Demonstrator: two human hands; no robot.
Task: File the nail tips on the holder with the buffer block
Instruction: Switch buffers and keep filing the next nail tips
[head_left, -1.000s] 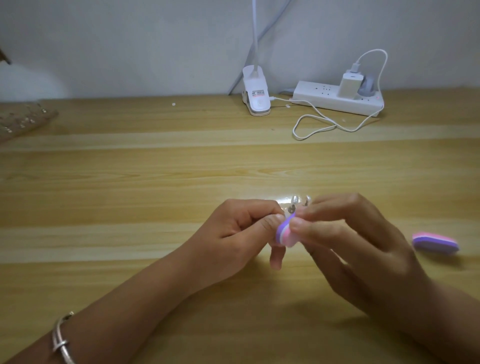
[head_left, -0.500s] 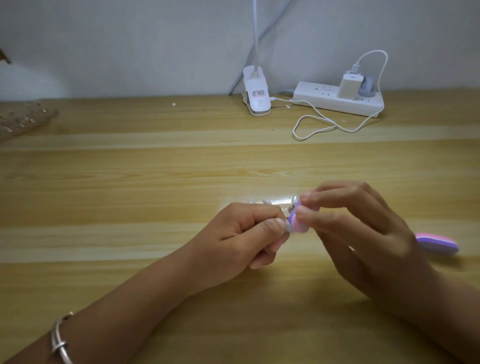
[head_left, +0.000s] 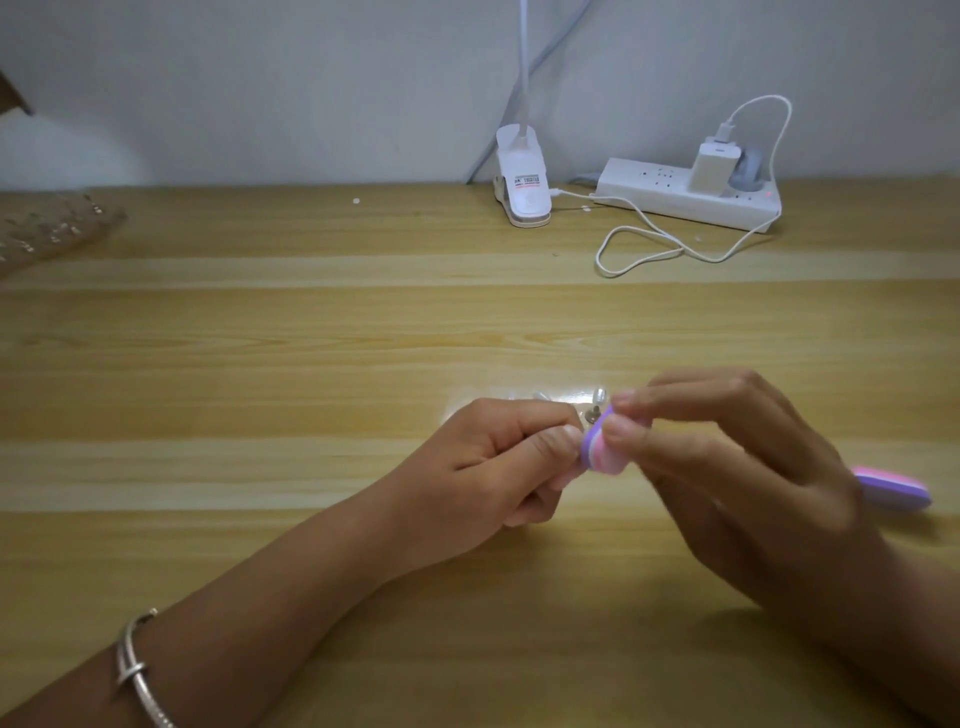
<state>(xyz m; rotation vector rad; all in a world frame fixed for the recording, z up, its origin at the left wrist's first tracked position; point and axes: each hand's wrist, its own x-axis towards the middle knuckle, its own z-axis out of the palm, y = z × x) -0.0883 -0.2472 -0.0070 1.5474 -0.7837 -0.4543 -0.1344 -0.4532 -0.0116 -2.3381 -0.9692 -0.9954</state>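
left hand (head_left: 488, 462) pinches holder (head_left: 592, 414) | right hand (head_left: 737, 467) pinches buffer block (head_left: 598, 451) | spare block (head_left: 894, 488) half-hidden behind right hand

— What's everything sitting on?

— A pale wooden table (head_left: 260, 364), its grain running left to right, pushed up against the wall.

— And what lies on it?

— A white power strip (head_left: 649, 195) at the back. Just left of the strip stands a white lamp clip (head_left: 522, 187). In front of the strip, a white cable (head_left: 639, 249) lies in a loop. Far to the left of the strip is a clear tray (head_left: 47, 234), partly cut off. Well in front of the strip and a little to its right, a pink-and-purple block (head_left: 896, 491) lies flat.
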